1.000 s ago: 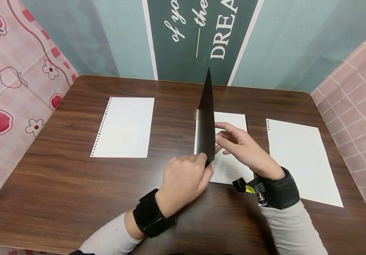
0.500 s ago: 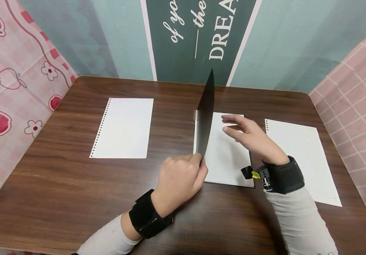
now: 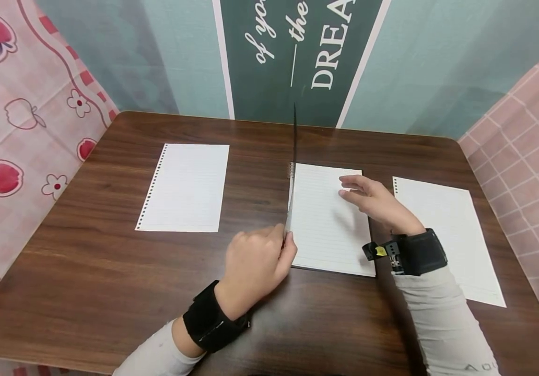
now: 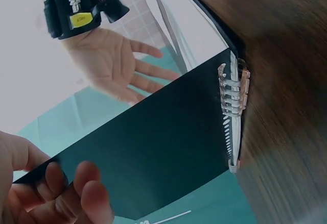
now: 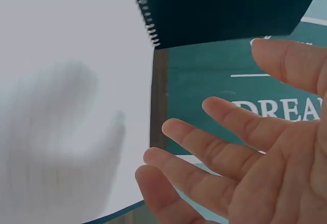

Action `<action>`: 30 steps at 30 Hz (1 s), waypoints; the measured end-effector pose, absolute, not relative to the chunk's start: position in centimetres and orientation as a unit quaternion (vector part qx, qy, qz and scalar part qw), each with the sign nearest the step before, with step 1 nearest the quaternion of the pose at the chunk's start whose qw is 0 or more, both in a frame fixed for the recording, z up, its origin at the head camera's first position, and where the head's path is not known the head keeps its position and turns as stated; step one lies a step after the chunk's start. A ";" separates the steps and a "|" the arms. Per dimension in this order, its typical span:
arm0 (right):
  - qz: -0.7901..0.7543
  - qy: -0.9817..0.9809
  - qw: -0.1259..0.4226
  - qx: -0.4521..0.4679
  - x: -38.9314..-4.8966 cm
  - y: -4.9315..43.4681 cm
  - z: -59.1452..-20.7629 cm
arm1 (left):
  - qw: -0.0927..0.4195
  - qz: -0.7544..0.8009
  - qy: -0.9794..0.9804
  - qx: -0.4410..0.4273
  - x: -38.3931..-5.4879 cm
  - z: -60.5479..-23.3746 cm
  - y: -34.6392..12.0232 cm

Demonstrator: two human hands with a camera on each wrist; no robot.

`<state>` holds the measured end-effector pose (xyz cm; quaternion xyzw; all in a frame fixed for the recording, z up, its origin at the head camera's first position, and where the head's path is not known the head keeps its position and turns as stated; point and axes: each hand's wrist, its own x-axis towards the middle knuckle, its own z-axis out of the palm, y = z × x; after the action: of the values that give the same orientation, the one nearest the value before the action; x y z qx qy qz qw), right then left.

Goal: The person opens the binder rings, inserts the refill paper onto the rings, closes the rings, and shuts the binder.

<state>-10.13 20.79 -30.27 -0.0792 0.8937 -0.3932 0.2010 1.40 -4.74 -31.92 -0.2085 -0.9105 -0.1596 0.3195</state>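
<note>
A ring-bound notebook (image 3: 330,224) lies on the table with its lined white page facing up. Its dark cover (image 4: 153,137) stands nearly upright along the ringed left side, seen edge-on in the head view. My left hand (image 3: 257,263) pinches the near edge of this cover between thumb and fingers. Plastic rings (image 4: 234,94) at the spine show in the left wrist view. Over the page's right part hovers my right hand (image 3: 377,203), fingers spread and relaxed, holding nothing; its shadow falls on the paper.
One loose punched sheet (image 3: 182,188) lies on the left of the brown wooden table (image 3: 109,292). Another loose sheet (image 3: 448,235) lies right of the notebook, partly under the right forearm. Printed curtains (image 3: 438,62) stand behind and at both sides.
The cover has swung left to nearly upright, with the left hand moving left along with it. My right hand has come away from the cover toward the right, uncovering more of the page.
</note>
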 end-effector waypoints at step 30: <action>-0.246 0.932 0.223 -0.143 -10.1 21.0 -33.3 | 0.281 -0.277 -0.908 -0.141 2.1 -32.4 -6.9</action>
<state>-10.15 21.02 -33.31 -0.1429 0.9325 -0.2459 0.2228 2.07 -6.89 -32.45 -0.1411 -0.9081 -0.2767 0.2810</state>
